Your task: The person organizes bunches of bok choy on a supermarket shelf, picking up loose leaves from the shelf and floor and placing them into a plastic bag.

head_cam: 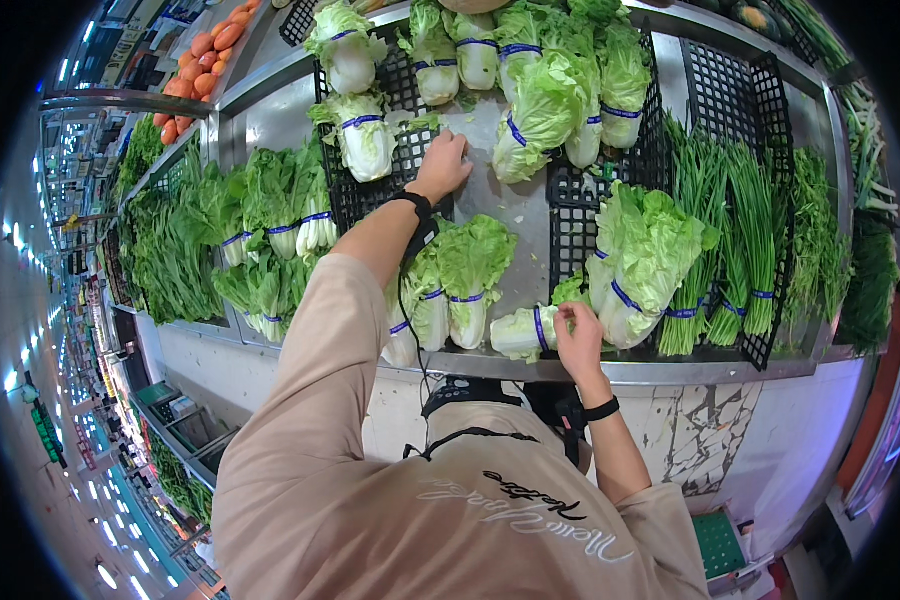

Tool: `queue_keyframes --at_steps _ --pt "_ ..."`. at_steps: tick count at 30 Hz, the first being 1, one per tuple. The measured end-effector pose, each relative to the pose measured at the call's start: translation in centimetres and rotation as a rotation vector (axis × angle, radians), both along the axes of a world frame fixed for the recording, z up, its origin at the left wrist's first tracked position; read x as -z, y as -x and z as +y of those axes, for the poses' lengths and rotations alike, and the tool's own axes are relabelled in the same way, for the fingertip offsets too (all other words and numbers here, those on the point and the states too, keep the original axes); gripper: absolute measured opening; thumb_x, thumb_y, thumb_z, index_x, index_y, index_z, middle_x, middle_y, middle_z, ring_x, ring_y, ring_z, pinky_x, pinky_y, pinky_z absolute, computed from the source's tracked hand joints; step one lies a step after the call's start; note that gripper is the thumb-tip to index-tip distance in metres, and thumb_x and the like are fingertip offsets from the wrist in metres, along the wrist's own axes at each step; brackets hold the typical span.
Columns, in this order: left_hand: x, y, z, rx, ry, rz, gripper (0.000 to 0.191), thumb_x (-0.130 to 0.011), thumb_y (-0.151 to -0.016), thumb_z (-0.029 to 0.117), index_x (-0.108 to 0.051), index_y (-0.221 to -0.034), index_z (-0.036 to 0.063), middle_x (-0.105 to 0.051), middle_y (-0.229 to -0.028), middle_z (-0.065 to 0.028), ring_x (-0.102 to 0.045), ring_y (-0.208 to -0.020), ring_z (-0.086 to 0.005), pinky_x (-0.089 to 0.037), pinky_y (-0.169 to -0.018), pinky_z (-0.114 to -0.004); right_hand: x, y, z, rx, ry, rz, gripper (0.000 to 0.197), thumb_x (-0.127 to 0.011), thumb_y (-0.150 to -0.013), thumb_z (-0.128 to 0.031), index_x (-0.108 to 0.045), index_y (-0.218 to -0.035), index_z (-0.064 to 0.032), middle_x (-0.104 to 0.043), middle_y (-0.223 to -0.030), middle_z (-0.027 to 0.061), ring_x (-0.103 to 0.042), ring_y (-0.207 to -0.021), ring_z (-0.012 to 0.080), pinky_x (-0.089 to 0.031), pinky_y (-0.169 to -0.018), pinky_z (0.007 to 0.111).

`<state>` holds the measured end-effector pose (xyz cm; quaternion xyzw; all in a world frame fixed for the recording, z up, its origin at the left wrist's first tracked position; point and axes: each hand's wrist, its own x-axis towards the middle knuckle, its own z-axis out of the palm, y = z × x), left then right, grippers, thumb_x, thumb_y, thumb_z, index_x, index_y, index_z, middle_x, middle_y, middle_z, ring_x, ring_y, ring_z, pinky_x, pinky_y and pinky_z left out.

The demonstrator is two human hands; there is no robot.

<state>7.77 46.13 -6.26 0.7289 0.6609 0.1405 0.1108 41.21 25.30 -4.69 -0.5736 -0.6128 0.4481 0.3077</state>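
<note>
My left hand reaches over the edge of a black plastic crate and the bare steel display surface. Its fingers are bent, and nothing shows in them. Left of it stands a napa cabbage with a blue band. My right hand is at the near edge, beside a small napa cabbage lying on its side. The fingertips are curled by its leafy end; whether they grip a leaf is unclear. Right of this hand leans a larger banded head of leafy cabbage.
Several banded cabbages lie at the back. Upright heads stand under my left forearm. Bok choy is to the left, garlic chives to the right. A steel rim runs along the front. A cable hangs from my left wrist.
</note>
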Motion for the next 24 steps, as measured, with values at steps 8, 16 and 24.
queue_keyframes --at_steps 8,16,24 --pt "1.5 1.6 0.0 0.222 0.121 0.122 0.020 -0.065 -0.070 0.002 -0.061 -0.090 0.0018 -0.060 -0.087 -0.0187 -0.060 -0.085 -0.0388 -0.050 -0.075 -0.044 0.0 0.2 -0.2 -0.013 0.006 -0.008 0.012 -0.063 -0.083 -0.005 -0.060 -0.092 0.0021 -0.062 -0.084 0.0156 -0.062 -0.079 0.0303 -0.050 -0.072 0.038" --pt "0.1 -2.1 0.3 0.147 0.063 -0.126 0.019 -0.069 -0.071 0.003 -0.062 -0.088 0.0015 -0.060 -0.087 -0.0179 -0.061 -0.084 -0.0396 -0.050 -0.075 -0.047 0.1 0.0 0.0 -0.011 0.008 -0.009 0.012 -0.063 -0.083 -0.005 -0.061 -0.092 0.0023 -0.062 -0.085 0.0156 -0.063 -0.078 0.0302 -0.050 -0.071 0.038" --pt "1.9 -2.2 0.3 0.210 0.021 -0.043 0.010 -0.061 -0.078 0.008 -0.061 -0.083 -0.0008 -0.057 -0.089 -0.0213 -0.059 -0.083 -0.0425 -0.049 -0.076 -0.048 0.0 -0.1 -0.3 -0.030 0.022 -0.024 0.013 -0.062 -0.084 -0.005 -0.060 -0.094 0.0021 -0.063 -0.086 0.0161 -0.064 -0.079 0.0308 -0.050 -0.072 0.038"
